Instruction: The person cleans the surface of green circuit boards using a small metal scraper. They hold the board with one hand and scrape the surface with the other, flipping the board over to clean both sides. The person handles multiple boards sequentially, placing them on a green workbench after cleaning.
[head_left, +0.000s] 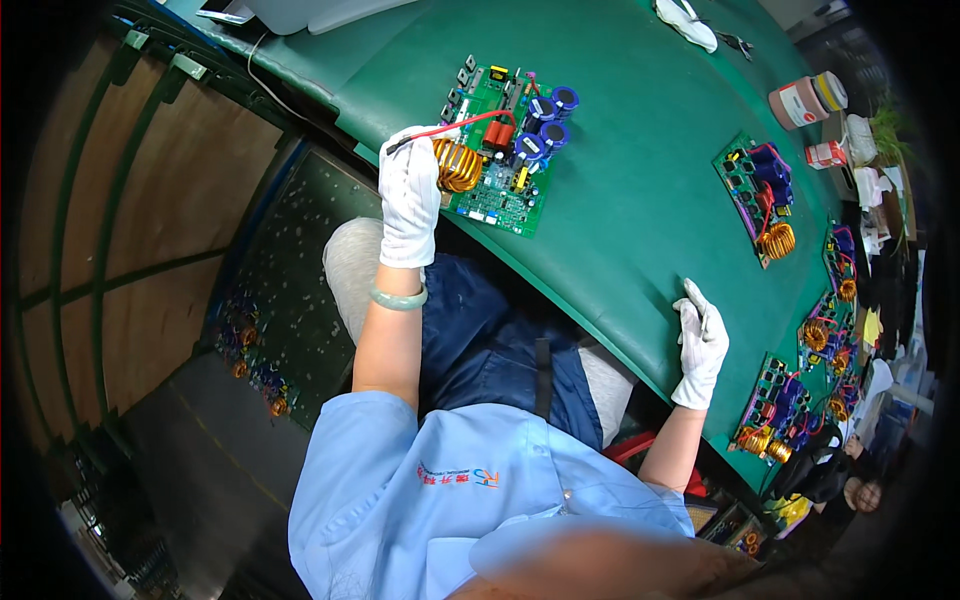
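My left hand (409,195), in a white glove, is closed at the left edge of a green circuit board (511,213) by the table's near edge. Its fingers hide that corner, beside a copper-wound toroid coil (458,166). A red wire (465,123) arches from the board across to the glove, its dark end lying over the fingers. Blue capacitors (530,148) stand on the board's right side. My right hand (702,340), also gloved, holds nothing; its fingers stretch out over the green mat near the table edge, apart from any board.
Another board (757,198) lies farther right on the green tabletop (610,200). Several more boards (772,410) line the right edge. At the far right stands a white and red jar (797,103). A white glove (686,24) lies at the back. More boards (268,385) sit low at left.
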